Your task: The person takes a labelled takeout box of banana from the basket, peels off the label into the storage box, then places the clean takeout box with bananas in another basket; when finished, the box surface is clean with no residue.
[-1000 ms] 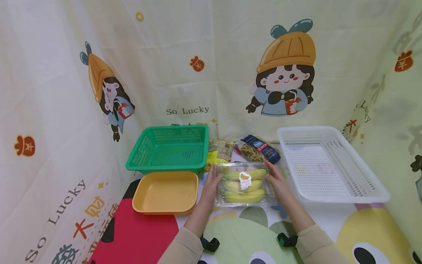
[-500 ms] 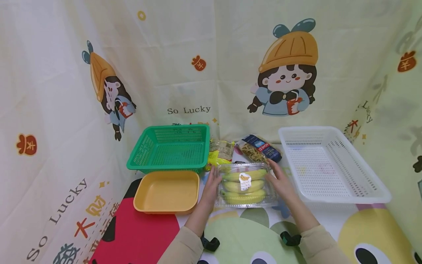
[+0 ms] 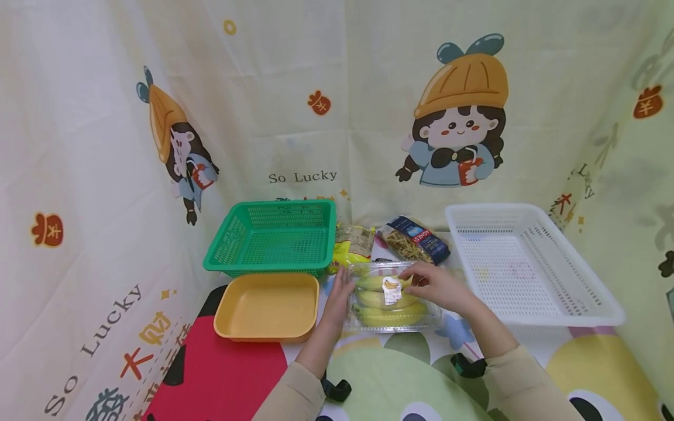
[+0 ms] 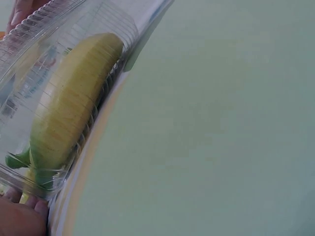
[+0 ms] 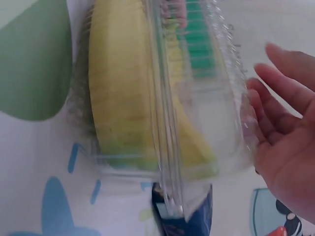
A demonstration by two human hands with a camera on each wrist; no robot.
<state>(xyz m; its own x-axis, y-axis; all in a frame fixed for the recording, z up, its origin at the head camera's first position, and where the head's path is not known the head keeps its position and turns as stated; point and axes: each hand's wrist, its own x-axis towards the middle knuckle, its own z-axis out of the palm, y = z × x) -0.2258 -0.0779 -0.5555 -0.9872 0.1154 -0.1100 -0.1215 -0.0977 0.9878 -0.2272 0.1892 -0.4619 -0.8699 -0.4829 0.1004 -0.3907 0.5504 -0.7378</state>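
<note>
A clear plastic clamshell box (image 3: 434,320) of bananas (image 3: 391,316) lies on the patterned cloth in the head view, with a white label (image 3: 392,290) on its lid. My left hand (image 3: 336,299) rests along the box's left side with its fingers fairly straight; in the left wrist view only part of that hand (image 4: 22,219) shows, by the box's end. Over the right part of the lid is my right hand (image 3: 441,287), its fingers loosely bent. The right wrist view has this hand (image 5: 288,123) beside the lid, fingers slightly curled and gripping nothing; whether they touch the plastic, I cannot tell.
Behind the box lie a yellow packet (image 3: 351,242) and a dark blue pasta bag (image 3: 415,238). To the left stand a green basket (image 3: 284,272) and, nearer me, an orange tub (image 3: 265,334). A white basket (image 3: 547,318) is on the right. Printed cloth (image 3: 368,134) walls enclose the table.
My right hand has left the box's right side and moved left and over the lid, its fingers bending. The left hand and the box have stayed almost in place.
</note>
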